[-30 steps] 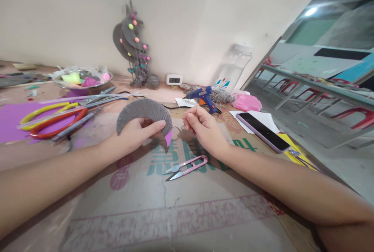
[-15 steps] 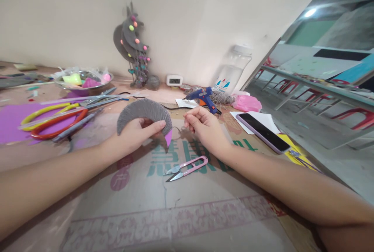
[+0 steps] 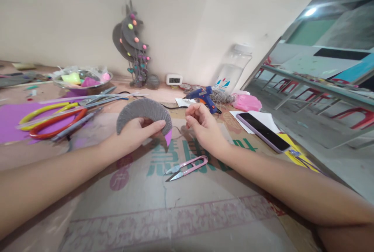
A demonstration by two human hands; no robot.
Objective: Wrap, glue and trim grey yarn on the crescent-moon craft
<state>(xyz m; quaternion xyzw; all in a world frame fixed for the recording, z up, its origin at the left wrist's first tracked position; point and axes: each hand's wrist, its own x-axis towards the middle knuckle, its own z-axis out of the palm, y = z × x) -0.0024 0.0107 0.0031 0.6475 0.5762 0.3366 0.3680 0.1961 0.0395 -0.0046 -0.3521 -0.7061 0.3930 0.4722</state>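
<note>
My left hand [image 3: 140, 127] grips a crescent [image 3: 142, 110] wound with grey yarn, thumb in front and fingers behind it. The crescent's lower right tip is bare purple [image 3: 168, 138]. To its right, my right hand [image 3: 203, 125] is closed in a loose pinch. A thin grey yarn strand [image 3: 176, 127] runs between the crescent's tip and those fingers; its end within them is hidden. Below both hands, pink-handled thread snips [image 3: 187, 168] lie with their blades apart on a printed cardboard sheet [image 3: 163, 221].
On the left are scissors with yellow and red handles [image 3: 58, 121], purple sheet [image 3: 8, 121] and a metal bowl [image 3: 58, 82]. Behind stand a finished moon hanging [image 3: 131, 41], a timer [image 3: 174, 80], a blue glue gun [image 3: 204, 97] and a bottle [image 3: 233, 67]. A phone [image 3: 263, 132] lies right.
My right hand has shifted slightly up and right, its fingers a little looser. My left hand and the crescent have barely moved.
</note>
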